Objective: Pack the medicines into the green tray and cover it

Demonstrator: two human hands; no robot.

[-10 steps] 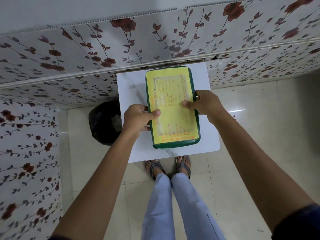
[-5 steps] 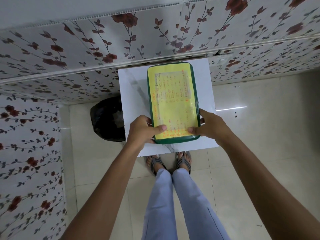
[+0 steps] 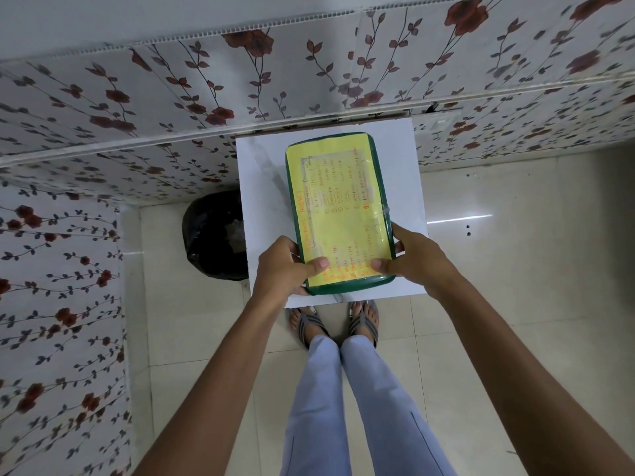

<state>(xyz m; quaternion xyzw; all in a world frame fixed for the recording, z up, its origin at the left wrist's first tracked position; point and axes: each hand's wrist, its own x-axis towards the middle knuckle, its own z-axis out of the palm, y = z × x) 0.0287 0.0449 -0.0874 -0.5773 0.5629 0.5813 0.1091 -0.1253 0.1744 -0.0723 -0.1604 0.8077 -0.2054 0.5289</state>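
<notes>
Green rectangular plastic tray (image 3: 347, 286), lid with yellow label (image 3: 338, 214), orange writing illegible; gripped at near corners by left hand (image 3: 283, 266) and right hand (image 3: 414, 261), on white table (image 3: 264, 187).

Both my arms reach forward and down, bare to the elbows. My left hand (image 3: 280, 269) curls closed with its thumb laid flat on top, pointing right. My right hand (image 3: 417, 261) mirrors that grip, thumb pointing left.

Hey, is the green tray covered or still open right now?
Covered. The yellow-labelled lid hides the green tray completely; only its rim shows. Left hand and right hand grip the near corners.
</notes>
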